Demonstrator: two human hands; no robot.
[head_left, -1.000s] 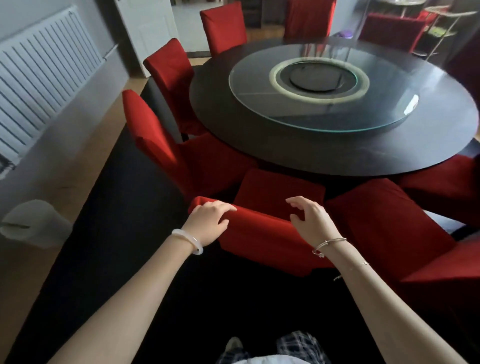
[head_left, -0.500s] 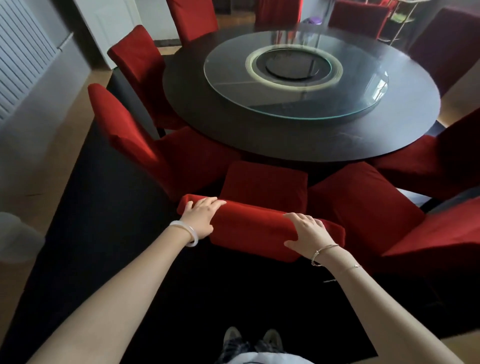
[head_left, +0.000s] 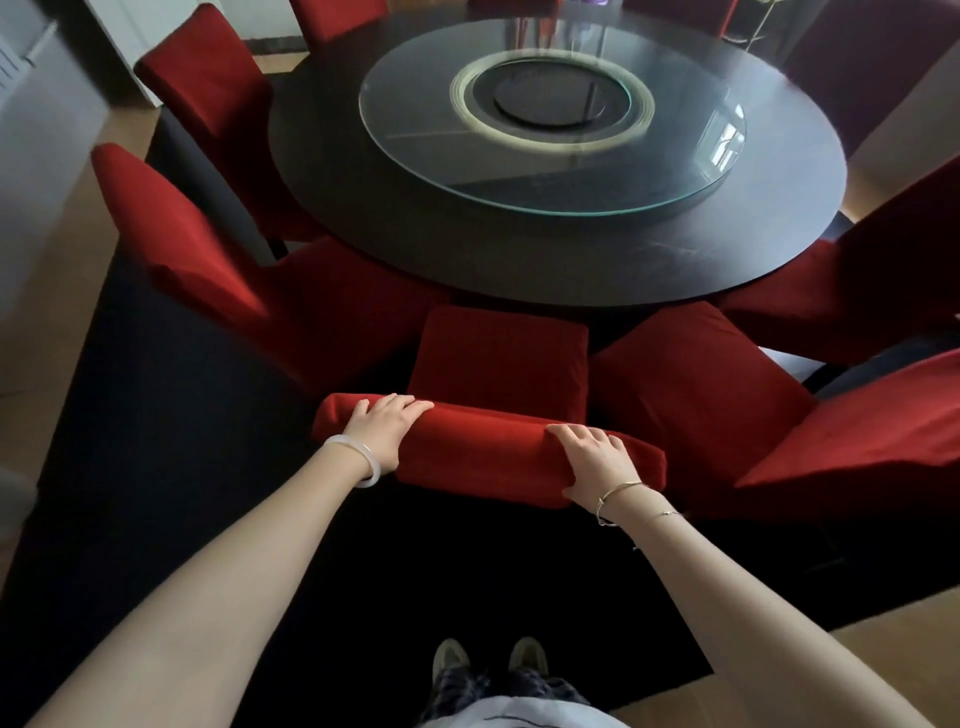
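A red fabric-covered chair stands in front of me, its seat (head_left: 498, 353) tucked toward the round dark table (head_left: 769, 223). The top of its backrest (head_left: 483, 447) runs across the middle of the view. My left hand (head_left: 384, 431) lies over the left end of the backrest, fingers wrapped across the top. My right hand (head_left: 597, 462) grips the right end, fingers on top and thumb on the near face. Both wrists wear bracelets.
A glass turntable (head_left: 415, 140) sits on the table. More red chairs crowd in on the left (head_left: 197, 244) and on the right (head_left: 691, 374), (head_left: 857, 441). A black rug (head_left: 208, 519) lies underfoot, and my shoes (head_left: 488, 654) stand on it behind the chair.
My right hand, raised above the backrest a second ago, has come down and taken hold of it. My left hand has stayed on the left end. The view has tilted down and closer.
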